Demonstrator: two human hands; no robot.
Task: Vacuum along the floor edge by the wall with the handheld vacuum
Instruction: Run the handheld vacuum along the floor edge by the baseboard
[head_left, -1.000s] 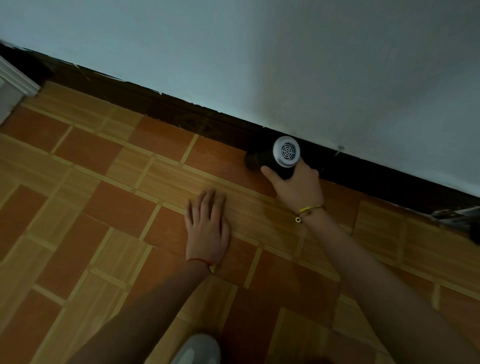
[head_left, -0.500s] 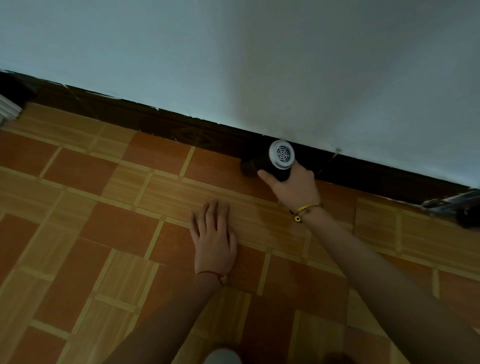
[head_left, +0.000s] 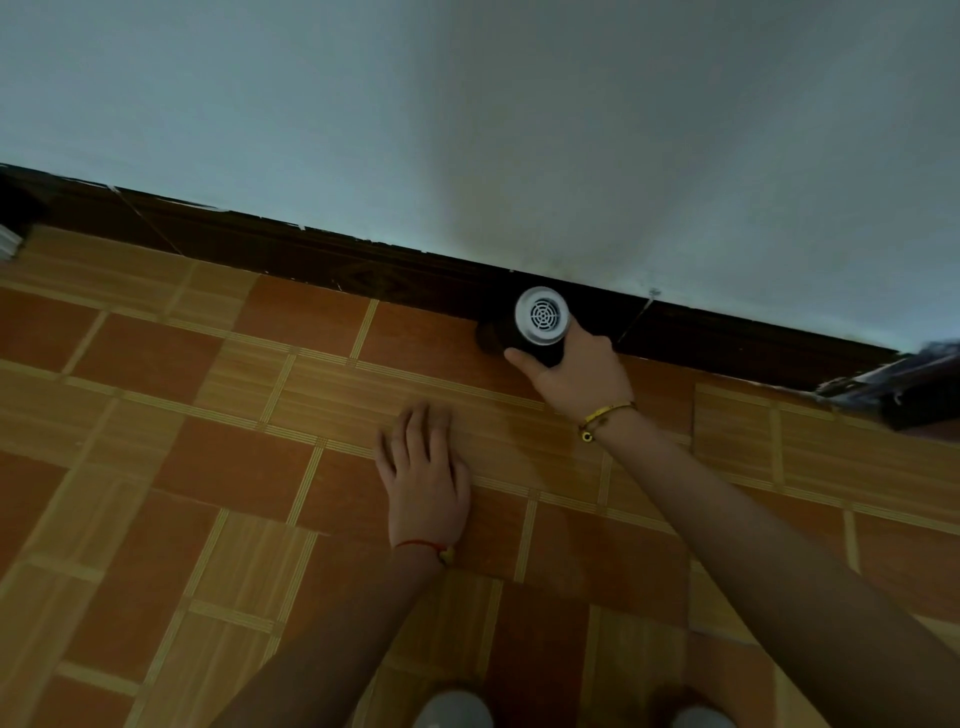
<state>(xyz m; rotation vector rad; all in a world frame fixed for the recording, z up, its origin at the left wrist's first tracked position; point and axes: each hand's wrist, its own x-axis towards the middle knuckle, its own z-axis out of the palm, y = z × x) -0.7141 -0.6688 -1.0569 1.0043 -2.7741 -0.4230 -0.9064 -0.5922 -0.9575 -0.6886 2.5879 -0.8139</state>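
The handheld vacuum (head_left: 540, 315) is a small black cylinder with a round white vented end facing me. It lies against the dark skirting board (head_left: 322, 260) at the foot of the pale wall (head_left: 467, 130), its nozzle end pointing left along the floor edge. My right hand (head_left: 582, 371) grips its body from the near side, thumb stretched left; a yellow bracelet sits on that wrist. My left hand (head_left: 423, 475) lies flat, palm down with fingers apart, on the floor a little nearer to me; a red string circles its wrist.
The floor (head_left: 208, 467) has orange and tan wood-pattern tiles. A dark blurred object (head_left: 904, 387) lies by the skirting at the right edge. A white frame corner (head_left: 8, 241) shows at the far left. Two pale rounded shapes, perhaps knees or shoes (head_left: 452, 709), appear at the bottom.
The vacuum in my right hand has slid slightly left along the skirting board. My left hand stays flat on the floor. The camera view has shifted a little.
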